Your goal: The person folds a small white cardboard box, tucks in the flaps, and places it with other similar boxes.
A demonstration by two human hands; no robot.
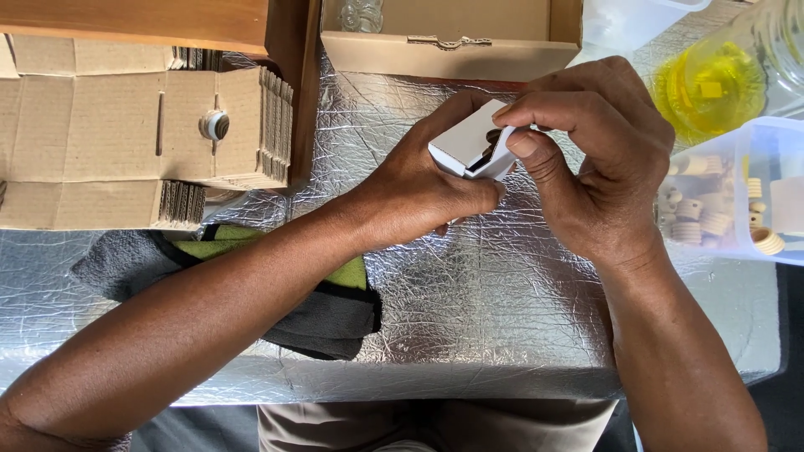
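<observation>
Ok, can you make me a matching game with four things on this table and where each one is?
Things:
1. small white box
2. flat cardboard stack
3. grey and green cloth
4. clear tub of ridged beige caps

Places:
A. far left of the table
B. right edge of the table
C. under the left forearm
D. held between the left hand and the right hand

Pairs: 1-D, 2-A, 3-C, 4-B
</observation>
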